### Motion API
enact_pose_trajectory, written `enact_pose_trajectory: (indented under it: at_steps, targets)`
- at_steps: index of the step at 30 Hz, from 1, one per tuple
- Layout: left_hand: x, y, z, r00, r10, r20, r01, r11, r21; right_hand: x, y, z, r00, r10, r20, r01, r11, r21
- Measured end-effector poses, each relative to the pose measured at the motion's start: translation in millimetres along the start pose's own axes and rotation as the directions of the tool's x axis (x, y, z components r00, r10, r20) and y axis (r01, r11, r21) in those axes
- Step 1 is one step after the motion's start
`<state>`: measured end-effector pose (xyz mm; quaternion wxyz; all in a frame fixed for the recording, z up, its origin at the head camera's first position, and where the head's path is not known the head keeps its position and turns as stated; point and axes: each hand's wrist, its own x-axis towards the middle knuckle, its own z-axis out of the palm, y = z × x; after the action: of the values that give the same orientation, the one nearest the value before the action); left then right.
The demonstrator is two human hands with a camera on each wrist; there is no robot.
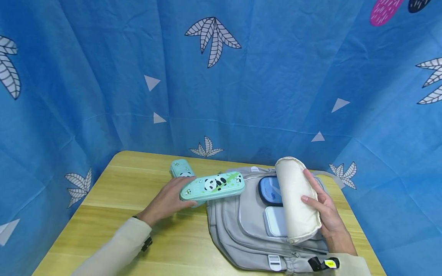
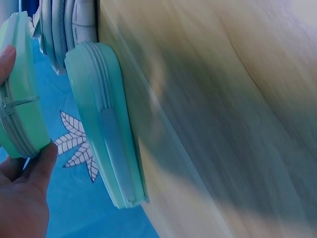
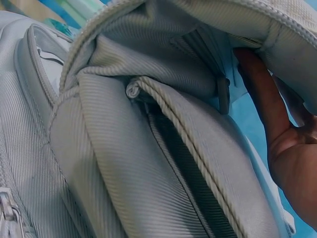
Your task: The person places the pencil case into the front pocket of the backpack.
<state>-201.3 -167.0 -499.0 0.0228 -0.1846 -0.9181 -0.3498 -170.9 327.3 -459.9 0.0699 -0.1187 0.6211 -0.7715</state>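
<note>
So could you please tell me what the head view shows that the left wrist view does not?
Only the head view shows the right hand gripping the cream pouch over the grey backpack, and the panda print on the held case.

Only the left wrist view shows the zip along the edge of the second green case.

Both show the left hand holding the panda pencil case, the wooden table and the blue cloth.

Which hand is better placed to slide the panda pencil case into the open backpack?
Left. The left hand already holds the panda case at the backpack edge; the right hand holds the flap up.
</note>
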Motion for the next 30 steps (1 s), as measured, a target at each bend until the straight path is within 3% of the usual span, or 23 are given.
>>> enact_pose_trajectory:
  at_steps: [19,30]
  targets:
    - [3.7,31.1,20.8,0.994,0.069,0.085,-0.064,0.996,-0.056,-0.5,-0.3,0.6,1.000,0.012,-0.025,-0.012,1.000,0.000]
    - [2.1,44.2,29.4,0.981,0.147,0.123,-0.137,0.986,-0.092,0.5,-1.7,0.5,1.000,0.011,-0.016,-0.011,1.000,0.002]
